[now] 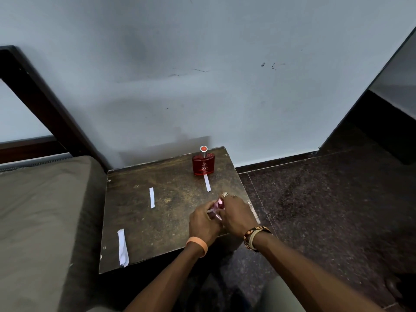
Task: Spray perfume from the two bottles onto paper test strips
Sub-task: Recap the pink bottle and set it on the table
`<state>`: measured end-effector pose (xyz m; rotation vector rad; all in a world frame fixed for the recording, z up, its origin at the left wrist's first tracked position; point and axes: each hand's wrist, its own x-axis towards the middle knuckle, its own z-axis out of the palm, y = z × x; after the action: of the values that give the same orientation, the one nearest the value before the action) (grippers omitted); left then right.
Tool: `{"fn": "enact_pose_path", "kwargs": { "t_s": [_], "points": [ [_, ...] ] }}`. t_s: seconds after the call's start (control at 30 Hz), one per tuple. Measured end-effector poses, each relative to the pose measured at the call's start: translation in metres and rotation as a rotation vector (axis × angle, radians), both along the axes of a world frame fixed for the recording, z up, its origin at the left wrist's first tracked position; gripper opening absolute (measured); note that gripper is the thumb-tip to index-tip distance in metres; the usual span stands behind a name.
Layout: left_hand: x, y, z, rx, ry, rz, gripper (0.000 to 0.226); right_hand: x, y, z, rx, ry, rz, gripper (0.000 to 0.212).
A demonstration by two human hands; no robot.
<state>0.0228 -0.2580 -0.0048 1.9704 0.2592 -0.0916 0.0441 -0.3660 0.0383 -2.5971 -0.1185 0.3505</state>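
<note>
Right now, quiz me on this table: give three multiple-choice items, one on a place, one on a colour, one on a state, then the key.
1. Where on the table does the red bottle stand?
A. near left corner
B. far side
C. near right corner

2. What colour is the band on the left wrist?
A. orange
B. green
C. blue

3. How is the pink bottle?
A. standing free
B. lying on its side, untouched
C. held by both hands

Key:
1 B: the red bottle stands upright at the far side, with a paper strip just in front of it.
2 A: the band shows orange against the wrist.
3 C: the left hand and the right hand close around the pink bottle above the table.
</note>
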Motion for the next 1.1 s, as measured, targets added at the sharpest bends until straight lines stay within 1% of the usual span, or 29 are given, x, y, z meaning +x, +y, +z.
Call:
{"fn": "enact_pose_path", "kwargs": {
  "t_s": [0.07, 0.17, 0.27, 0.33, 0.47, 0.57, 0.7, 0.8, 0.83, 1.1],
  "points": [
    [-0.004, 0.005, 0.000, -0.072, 0.032, -0.004, 0.041, -0.005, 0.000, -0.003, 0.052, -0.002, -0.058, 0.011],
    [-0.007, 0.011, -0.001, -0.111, 0.038, 0.023, 0.036, -0.010, 0.003, -0.007, 0.131, 0.013, -0.143, 0.018],
    [-0.007, 0.011, 0.001, -0.141, 0.031, 0.039, 0.037, -0.014, 0.007, -0.008, 0.292, 0.041, -0.285, 0.021],
    [-0.006, 0.011, 0.002, -0.167, 0.041, 0.054, 0.037, -0.016, 0.009, -0.011, 0.362, 0.068, -0.370, 0.026],
    [-0.002, 0.010, 0.002, -0.197, 0.075, 0.084, 0.035, -0.020, 0.014, -0.018, 0.441, 0.070, -0.468, 0.024],
    [-0.002, 0.008, 0.005, -0.233, 0.096, 0.118, 0.031, -0.023, 0.017, -0.019, 0.451, 0.039, -0.500, 0.029],
    [-0.004, 0.014, 0.014, -0.298, 0.119, 0.176, 0.027, -0.028, 0.022, -0.015, 0.447, 0.003, -0.471, 0.033],
    [-0.009, 0.025, 0.021, -0.338, 0.127, 0.186, 0.026, -0.028, 0.030, -0.007, 0.530, 0.004, -0.514, 0.020],
    [-0.010, 0.030, 0.023, -0.337, 0.119, 0.191, 0.026, -0.028, 0.033, -0.004, 0.543, -0.002, -0.515, 0.019],
    [-0.020, 0.077, 0.046, -0.335, 0.055, 0.251, 0.023, -0.034, 0.077, 0.015, 0.618, -0.046, -0.406, 0.020]
  ]
}}
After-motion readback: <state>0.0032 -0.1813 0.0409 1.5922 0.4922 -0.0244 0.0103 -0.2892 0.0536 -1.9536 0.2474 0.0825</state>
